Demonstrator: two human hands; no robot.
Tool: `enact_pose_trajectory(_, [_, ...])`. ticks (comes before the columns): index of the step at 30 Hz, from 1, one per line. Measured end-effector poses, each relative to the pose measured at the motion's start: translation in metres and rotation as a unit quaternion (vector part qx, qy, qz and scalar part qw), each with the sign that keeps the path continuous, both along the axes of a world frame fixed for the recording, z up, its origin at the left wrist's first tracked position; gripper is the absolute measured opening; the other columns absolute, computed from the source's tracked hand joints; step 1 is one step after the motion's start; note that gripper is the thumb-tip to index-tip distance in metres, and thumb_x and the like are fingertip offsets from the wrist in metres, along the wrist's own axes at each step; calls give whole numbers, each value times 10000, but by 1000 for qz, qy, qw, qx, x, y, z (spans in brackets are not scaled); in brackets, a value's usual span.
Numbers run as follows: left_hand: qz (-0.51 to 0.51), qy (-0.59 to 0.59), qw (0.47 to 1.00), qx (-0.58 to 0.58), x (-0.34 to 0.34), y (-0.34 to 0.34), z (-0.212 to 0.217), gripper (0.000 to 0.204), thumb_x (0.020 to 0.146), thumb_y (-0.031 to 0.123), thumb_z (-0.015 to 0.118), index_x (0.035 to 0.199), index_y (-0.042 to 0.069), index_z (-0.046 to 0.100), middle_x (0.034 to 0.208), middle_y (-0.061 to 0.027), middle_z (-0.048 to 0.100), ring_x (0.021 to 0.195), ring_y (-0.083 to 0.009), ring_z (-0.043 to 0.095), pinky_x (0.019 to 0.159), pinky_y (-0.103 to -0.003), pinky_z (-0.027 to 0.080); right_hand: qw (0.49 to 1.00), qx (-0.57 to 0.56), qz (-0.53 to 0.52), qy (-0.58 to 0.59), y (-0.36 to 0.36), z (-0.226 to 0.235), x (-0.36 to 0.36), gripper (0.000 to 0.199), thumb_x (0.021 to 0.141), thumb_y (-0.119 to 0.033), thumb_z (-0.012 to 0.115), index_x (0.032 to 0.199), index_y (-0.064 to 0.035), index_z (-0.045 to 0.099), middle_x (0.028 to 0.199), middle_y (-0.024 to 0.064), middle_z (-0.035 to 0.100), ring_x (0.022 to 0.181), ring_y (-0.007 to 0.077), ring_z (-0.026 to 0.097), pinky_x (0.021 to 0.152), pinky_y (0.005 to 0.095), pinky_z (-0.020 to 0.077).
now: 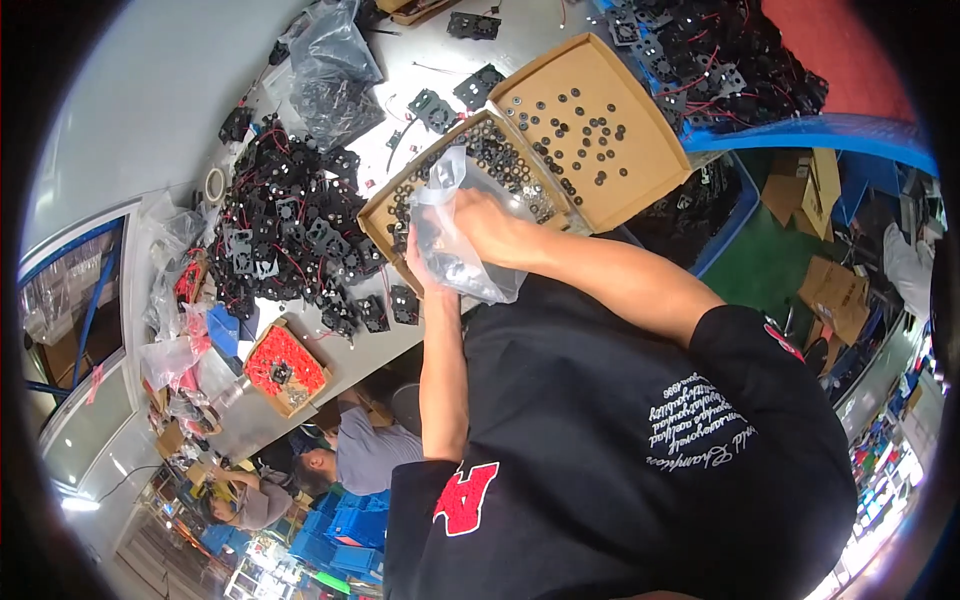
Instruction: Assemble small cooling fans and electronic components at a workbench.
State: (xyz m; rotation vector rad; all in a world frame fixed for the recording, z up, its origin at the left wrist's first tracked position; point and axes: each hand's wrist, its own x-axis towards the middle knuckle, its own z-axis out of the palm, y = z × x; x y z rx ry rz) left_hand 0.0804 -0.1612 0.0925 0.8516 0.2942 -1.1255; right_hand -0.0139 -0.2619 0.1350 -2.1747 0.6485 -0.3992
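A clear plastic bag [490,283] hangs over the near side of an open cardboard box [375,220]. My left hand [421,268] grips the bag from its left side, fingers wrapped against the film. My right hand [478,222] is at the upper part of the bag, partly behind or inside the film; its fingers are hidden. Something dark shows through the plastic below that hand, too unclear to name. Under and around my hands, the box holds many small black ring-shaped parts [515,165]. More of these lie scattered on its opened lid [650,150].
A large heap of black fan-like parts with wires [290,220] covers the table to the left. Another heap [740,60] lies at the upper right above a blue edge [820,135]. A small box of red pieces [285,365] stands lower left. Other people [365,450] sit beyond.
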Motion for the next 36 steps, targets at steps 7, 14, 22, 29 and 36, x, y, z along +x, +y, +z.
enact_pose_trajectory(7, [-58,-83,995,-3,0,-21,6,542,986,379,448,1384,13,481,1336,-139,580,1214,-293,563,1069,-437,418,985,29,85,149,-43,30,9,218,740,-138,650,860,35,708,896,244,687,835,380,697,745,428,569])
enact_pose_trajectory(14, [-42,-67,997,3,1,-30,-16,511,993,374,416,1346,19,517,1300,-147,605,1186,-299,586,1050,-459,436,952,279,-3,130,-67,68,-14,326,830,-265,627,1027,-16,700,943,241,688,900,370,682,816,431,534])
enact_pose_trajectory(22, [-87,112,989,-30,1,-39,-19,559,990,406,361,1392,35,475,1329,-166,577,1169,-337,593,1011,-500,468,907,401,-48,117,-99,99,-56,323,888,-322,660,981,-19,722,678,43,654,549,103,572,531,277,455])
enact_pose_trajectory(29, [-92,115,989,-28,7,-44,-21,571,971,406,413,1422,58,455,1358,-161,558,1206,-346,563,1030,-508,448,856,485,-150,91,-127,114,-90,324,912,-365,650,1020,-62,680,726,-4,607,498,17,448,394,180,295])
enact_pose_trajectory(36, [-71,145,986,-42,17,-22,-21,557,961,394,462,1420,79,475,1378,-144,555,1250,-350,530,1090,-530,393,836,439,-323,72,-154,36,-136,317,895,-370,670,963,-60,673,705,-11,579,527,47,485,411,219,336])
